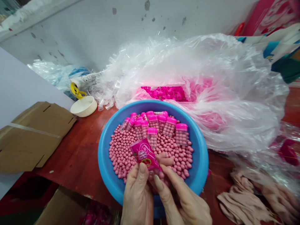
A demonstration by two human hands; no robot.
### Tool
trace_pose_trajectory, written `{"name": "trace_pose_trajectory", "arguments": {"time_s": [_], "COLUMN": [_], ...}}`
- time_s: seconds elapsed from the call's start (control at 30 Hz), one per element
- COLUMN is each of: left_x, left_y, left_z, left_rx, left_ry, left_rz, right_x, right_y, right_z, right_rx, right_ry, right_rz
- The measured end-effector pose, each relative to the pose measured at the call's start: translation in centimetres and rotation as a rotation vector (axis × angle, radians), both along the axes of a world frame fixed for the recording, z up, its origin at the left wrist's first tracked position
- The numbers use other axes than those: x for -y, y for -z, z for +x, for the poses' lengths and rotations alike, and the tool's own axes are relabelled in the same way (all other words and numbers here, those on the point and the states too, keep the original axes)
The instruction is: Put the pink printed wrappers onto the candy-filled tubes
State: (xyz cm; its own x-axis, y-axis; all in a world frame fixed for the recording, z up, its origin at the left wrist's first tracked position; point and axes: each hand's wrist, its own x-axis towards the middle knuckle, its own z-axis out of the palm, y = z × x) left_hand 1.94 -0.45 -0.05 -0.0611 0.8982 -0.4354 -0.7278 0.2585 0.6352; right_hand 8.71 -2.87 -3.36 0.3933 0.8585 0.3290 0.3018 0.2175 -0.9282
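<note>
Over a blue basin (103, 156) full of small pink balls (122, 145), both my hands are closed at a bright pink printed packet (144, 151). My left hand (138, 193) pinches its lower left edge under the thumb. My right hand (182, 193) grips around the lower right end, thumb bent inward. Several pink balls show between my fingers at that end; whether they sit in a clear box is hidden. Just beyond the packet, several clear little boxes with pink caps (152, 136), filled with pink balls, lie on the loose ones.
Behind the basin spreads a large clear plastic bag (234, 93) with pink caps (166, 93) inside. A white round dish (84, 107) and clear empty boxes (106, 101) lie left of it. Flattened cardboard (35, 134) is at left, a beige cloth (246, 197) at right, on a red table (82, 150).
</note>
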Motion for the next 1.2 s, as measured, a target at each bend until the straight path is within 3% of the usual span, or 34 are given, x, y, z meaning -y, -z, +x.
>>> {"name": "trace_pose_trajectory", "arguments": {"time_s": [0.27,0.43,0.73,0.83,0.93,1.03,1.13,1.2], "left_x": [-1.1,-0.6,0.3,0.5,0.5,0.5,0.5,0.5], "left_y": [-1.1,-0.3,1.0,1.2,1.0,0.7,0.5,0.5], "left_z": [-1.0,-1.0,-0.6,-0.5,-0.5,-0.3,0.0,0.1], "left_rx": [-0.087,-0.074,-0.156,-0.122,-0.056,-0.034,-0.158,-0.29], "left_ry": [0.004,0.056,0.13,0.128,0.08,-0.09,-0.247,-0.265], "left_rz": [-0.018,0.021,0.097,0.118,0.101,0.006,-0.014,0.031], "right_x": [-0.1,-0.2,0.2,-0.1,-0.7,-1.4,-1.7,-1.8], "right_y": [0.4,-0.2,-0.5,-0.8,-1.6,-2.4,-2.9,-3.1], "right_z": [0.1,0.6,0.5,0.7,1.1,1.5,1.7,1.6], "right_rx": [-0.076,-0.104,-0.14,-0.192,-0.312,-0.536,-0.778,-0.864], "right_ry": [-0.27,-0.282,-0.164,-0.184,-0.284,-0.378,-0.387,-0.37], "right_rz": [-0.145,-0.23,-0.205,-0.236,-0.3,-0.426,-0.531,-0.548]}}
